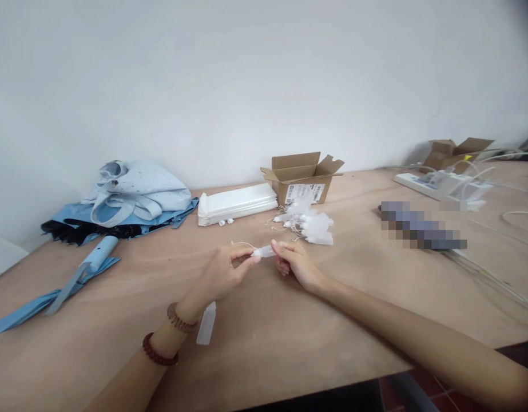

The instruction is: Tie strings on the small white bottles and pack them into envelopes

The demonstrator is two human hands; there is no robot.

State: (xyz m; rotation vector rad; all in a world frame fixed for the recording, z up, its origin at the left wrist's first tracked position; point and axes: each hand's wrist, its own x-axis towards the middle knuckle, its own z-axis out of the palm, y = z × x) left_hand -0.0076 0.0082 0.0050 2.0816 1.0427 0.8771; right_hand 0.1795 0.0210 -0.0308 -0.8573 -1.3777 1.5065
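Between my two hands is a small translucent plastic bottle (pixel 266 252), lying sideways above the table. Thumb and fingers of my left hand (pixel 229 269) pinch its white cap end, where a thin cord trails to the left. My right hand (pixel 298 264) closes its thumb and fingers on the other end. Another translucent bottle (pixel 206 325) lies by my left wrist, partly hidden by it. Beyond my right hand is a pile of similar bottles (pixel 313 223), several with white caps and cords. Two small white caps (pixel 226 222) lie farther back.
An open cardboard box (pixel 304 183) stands behind the pile, beside stacked white flat packs (pixel 238 203). On the left are a blue umbrella (pixel 98 254) and a pale fabric bag (pixel 139 189). A power strip (pixel 435 186), cables and a blurred-out device (pixel 422 226) occupy the right.
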